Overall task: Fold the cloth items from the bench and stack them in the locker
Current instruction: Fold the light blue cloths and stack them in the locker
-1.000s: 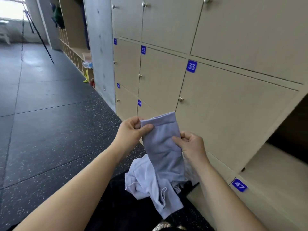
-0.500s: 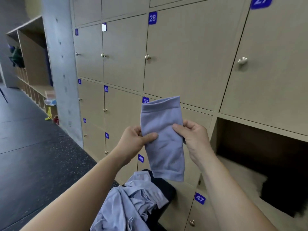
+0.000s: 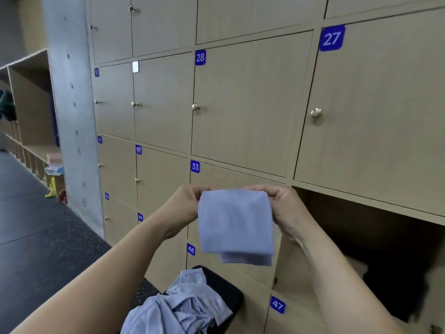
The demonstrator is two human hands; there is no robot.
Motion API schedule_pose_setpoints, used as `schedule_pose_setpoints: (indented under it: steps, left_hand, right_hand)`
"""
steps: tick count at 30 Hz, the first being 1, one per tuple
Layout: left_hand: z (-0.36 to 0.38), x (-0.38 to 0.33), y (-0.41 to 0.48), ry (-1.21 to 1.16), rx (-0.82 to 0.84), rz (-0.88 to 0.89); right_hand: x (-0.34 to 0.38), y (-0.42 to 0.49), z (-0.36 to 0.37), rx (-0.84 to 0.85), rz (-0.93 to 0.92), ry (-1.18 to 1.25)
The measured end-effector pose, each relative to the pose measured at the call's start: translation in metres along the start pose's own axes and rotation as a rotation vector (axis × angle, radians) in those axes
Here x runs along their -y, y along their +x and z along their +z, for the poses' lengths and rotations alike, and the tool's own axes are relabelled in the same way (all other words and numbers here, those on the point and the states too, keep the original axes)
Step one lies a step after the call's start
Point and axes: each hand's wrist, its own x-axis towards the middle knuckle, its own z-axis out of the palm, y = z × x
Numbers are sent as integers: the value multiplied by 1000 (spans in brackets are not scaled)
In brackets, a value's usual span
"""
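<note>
A lilac cloth (image 3: 234, 225), folded in half, hangs in the air in front of the lockers. My left hand (image 3: 183, 208) pinches its upper left corner and my right hand (image 3: 283, 208) pinches its upper right corner. Below it, a crumpled pile of pale blue cloth (image 3: 178, 309) lies on a black bench (image 3: 228, 292). To the right stands an open locker (image 3: 375, 239) with something dark inside, low at its right.
A wall of closed wooden lockers (image 3: 248, 104) with round knobs and blue number tags fills the view ahead. A grey concrete pillar (image 3: 69, 104) stands at the left. Dark speckled floor (image 3: 36, 237) runs along the left, with open cubbies beyond.
The long hanging cloth has been folded in half, and both hands have moved to its top corners. My view has swung up and right toward the open locker.
</note>
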Motion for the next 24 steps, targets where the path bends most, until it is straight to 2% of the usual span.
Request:
schedule_pose_setpoints:
  steps: [7, 14, 17, 20, 22, 24]
  left_hand:
    - [10, 14, 2, -260, -25, -135]
    - [18, 29, 4, -382, -91, -198]
    - [21, 32, 1, -393, -68, -270]
    - [23, 40, 1, -499, -119, -391]
    - [25, 45, 0, -467, -104, -413]
    - [28, 54, 0, -320, -54, -383]
  right_hand:
    - [-7, -4, -15, -33, 86, 18]
    - [-20, -5, -14, -86, 107, 7]
    - [-27, -5, -12, -101, 97, -40]
    - [-35, -5, -9, -118, 97, -97]
    - [-41, -7, -7, -116, 103, -142]
    - [-47, -9, -6, -108, 112, -176]
